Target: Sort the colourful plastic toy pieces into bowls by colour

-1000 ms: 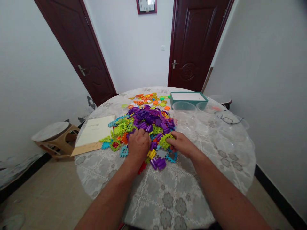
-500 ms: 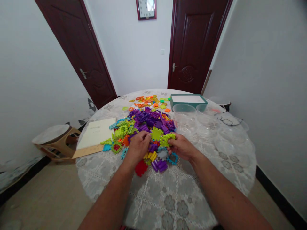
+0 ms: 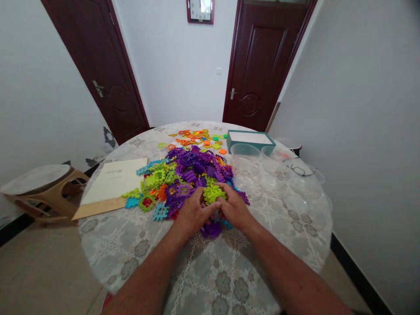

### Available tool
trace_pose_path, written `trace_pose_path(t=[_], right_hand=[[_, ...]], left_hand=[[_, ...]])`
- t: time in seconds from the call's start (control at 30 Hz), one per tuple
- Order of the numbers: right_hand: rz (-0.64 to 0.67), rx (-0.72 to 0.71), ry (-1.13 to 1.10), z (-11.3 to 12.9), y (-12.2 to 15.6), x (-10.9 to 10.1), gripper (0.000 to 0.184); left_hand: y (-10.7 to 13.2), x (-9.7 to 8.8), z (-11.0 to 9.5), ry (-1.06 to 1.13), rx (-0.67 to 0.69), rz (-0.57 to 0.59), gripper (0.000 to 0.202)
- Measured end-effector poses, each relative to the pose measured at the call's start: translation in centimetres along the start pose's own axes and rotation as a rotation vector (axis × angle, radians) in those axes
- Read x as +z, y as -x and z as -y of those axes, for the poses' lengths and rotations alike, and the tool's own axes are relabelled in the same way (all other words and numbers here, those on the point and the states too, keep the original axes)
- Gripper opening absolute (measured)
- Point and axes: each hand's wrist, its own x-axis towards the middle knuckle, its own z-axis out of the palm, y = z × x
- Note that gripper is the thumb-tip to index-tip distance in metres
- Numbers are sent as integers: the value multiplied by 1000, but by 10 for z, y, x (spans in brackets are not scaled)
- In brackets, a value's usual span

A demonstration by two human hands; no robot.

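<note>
A heap of interlocking plastic tiles [image 3: 187,175], purple, green, orange and blue, covers the middle of a round table [image 3: 229,271]. My left hand [image 3: 192,214] and my right hand [image 3: 233,209] meet at the heap's near edge, fingers curled. Between their fingertips they hold a lime-green tile [image 3: 212,193], lifted a little over the pile. Purple tiles [image 3: 211,228] lie just under my hands.
A smaller scatter of orange and yellow pieces [image 3: 197,138] lies farther back. A teal box [image 3: 250,139] and several clear plastic bowls [image 3: 249,159] stand at the right, with glasses [image 3: 300,169]. A cream booklet [image 3: 111,181] lies left. A stool [image 3: 36,188] stands beside the table.
My hands have drawn together and closed on the same green tile, which was in my right hand before. The view has shifted left.
</note>
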Motion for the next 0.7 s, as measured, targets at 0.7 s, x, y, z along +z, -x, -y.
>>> trace_pose_path(t=[0.7], right_hand=[[253, 46, -165, 32, 9, -29, 25]], left_hand=[[1, -20, -1, -98, 185, 29, 35]])
